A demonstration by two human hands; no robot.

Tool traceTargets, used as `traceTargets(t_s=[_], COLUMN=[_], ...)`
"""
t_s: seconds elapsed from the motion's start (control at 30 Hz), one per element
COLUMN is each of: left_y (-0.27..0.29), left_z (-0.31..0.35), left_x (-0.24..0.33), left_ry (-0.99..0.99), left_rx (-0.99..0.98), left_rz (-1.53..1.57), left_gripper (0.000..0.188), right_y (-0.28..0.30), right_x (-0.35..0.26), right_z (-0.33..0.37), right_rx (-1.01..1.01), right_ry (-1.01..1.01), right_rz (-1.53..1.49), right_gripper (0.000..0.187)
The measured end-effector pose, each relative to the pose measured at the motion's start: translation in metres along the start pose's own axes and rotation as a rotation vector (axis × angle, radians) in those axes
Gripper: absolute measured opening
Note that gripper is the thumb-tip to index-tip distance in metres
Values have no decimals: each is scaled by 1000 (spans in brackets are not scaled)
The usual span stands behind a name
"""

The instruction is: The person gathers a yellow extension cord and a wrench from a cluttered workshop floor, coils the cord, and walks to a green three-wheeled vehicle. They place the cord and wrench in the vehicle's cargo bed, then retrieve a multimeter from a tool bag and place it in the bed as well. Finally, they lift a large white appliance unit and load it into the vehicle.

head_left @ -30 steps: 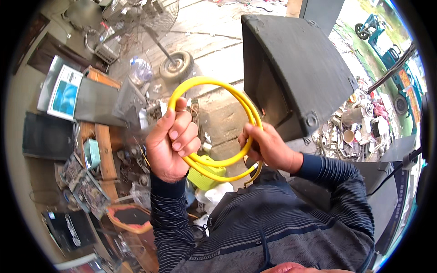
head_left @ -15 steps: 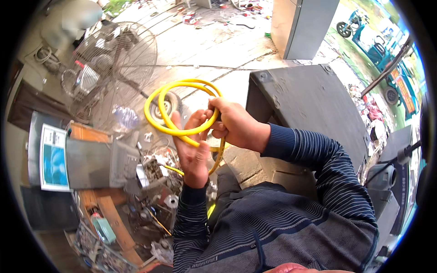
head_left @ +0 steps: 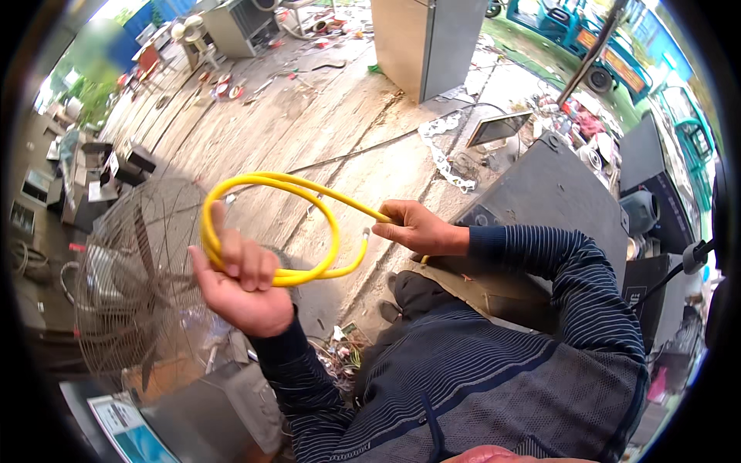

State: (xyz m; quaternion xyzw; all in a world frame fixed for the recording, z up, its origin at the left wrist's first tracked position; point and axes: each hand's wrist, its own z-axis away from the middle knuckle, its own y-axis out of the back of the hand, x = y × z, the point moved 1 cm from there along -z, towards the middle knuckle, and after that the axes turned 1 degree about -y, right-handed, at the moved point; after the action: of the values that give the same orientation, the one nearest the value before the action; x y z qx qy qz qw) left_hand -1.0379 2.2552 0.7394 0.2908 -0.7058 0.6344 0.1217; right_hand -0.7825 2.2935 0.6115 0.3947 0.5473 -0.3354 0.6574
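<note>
A yellow hose [head_left: 335,239] hangs in a loose coil in front of my body, with one short free end near my right hand, pale at its tip. My left hand [head_left: 247,293] grips the coil's left side, its fingers curled over the strands and one finger raised. At the coil's right, my right hand [head_left: 421,229] pinches a single strand drawn out from the loop between thumb and fingers. The hose is held up in the air between the two hands.
A large wire-guarded fan [head_left: 139,285] stands close on the left. At my right is a big dark cabinet [head_left: 540,197]; a tall grey cabinet [head_left: 424,46] stands farther off. Scraps and a flat framed panel [head_left: 499,130] lie on the worn floor [head_left: 255,135].
My hands have moved apart, the left one leftward, spreading the yellow coil. My left fingers have closed around it, and my right hand now pinches one strand. The view has shifted.
</note>
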Motion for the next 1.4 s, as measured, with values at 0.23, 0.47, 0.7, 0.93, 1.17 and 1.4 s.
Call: traceTargets(t_s=[0.23,0.47,0.7,0.93,1.17,1.4], left_y=[-50,-31,58,54,-44,-123], left_z=[-158,-266,-309,-373,-451,-517], left_x=[-16,-167,-271,-378,-487,-611], left_ry=[-533,108,820,1274,1534,1256], left_rx=[-89,-584,-885,-799,-983,-1547], left_rz=[-431,-1083,-960,-646,-499,-713], left_gripper=[53,41,30,44,59,32], right_y=[49,75,170,286,399,485], right_x=[48,14,-8,36,71,77], right_z=[-90,-146,-212,-229,-256,-240], right_rx=[195,-385,-66,418,826,959], right_ry=[-202,235,488,-25,-111,-294], right_rz=[5,521,701,498,476,251], right_gripper=[35,24,15,44,27,30])
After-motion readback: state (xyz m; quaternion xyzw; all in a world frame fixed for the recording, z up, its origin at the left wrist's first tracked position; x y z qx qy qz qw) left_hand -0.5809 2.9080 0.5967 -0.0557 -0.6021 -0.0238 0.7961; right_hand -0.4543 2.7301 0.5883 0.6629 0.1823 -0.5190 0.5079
